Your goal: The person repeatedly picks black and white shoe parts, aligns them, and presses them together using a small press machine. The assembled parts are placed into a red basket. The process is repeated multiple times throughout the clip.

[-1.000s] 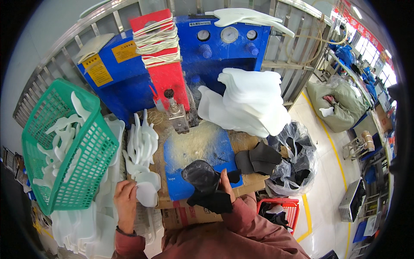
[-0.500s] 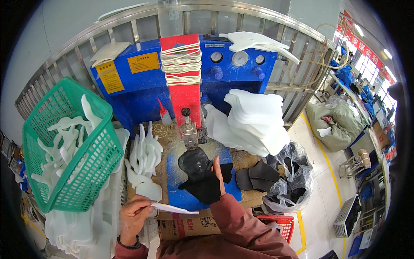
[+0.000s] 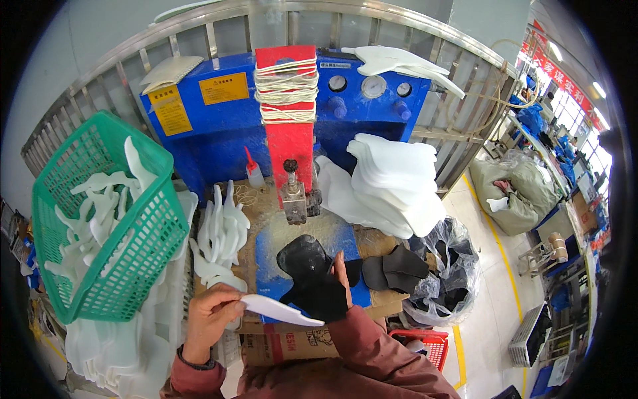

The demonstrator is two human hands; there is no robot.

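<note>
Between the thumb and fingers of my left hand (image 3: 207, 322), closed in a pinch, is a thin curved white foam piece (image 3: 282, 310), tilted down to the right. My right hand (image 3: 341, 279) grips the right edge of a limp black fabric piece (image 3: 318, 298); some fingers are hidden beneath it. A glossy rounded black part (image 3: 302, 256) shows at its far end; whether both are one piece I cannot tell. They are over a blue board (image 3: 274, 233) dusted with pale powder. Just beyond stands a metal clamp head (image 3: 294, 199) on a red upright (image 3: 290, 149) wound with white cord.
At left stands a green basket (image 3: 149, 226) of white pieces; more white pieces (image 3: 219, 229) lie beside the board. A tall white foam stack (image 3: 392, 186) sits at the right rear. Nearer are dark curved pieces (image 3: 405, 268) and a clear plastic bag (image 3: 458, 292). Behind is a blue machine (image 3: 226, 120).
My left hand has moved up and slightly right, turning the white foam piece to show more of its face. The black part now shows a gap from the clamp head.
</note>
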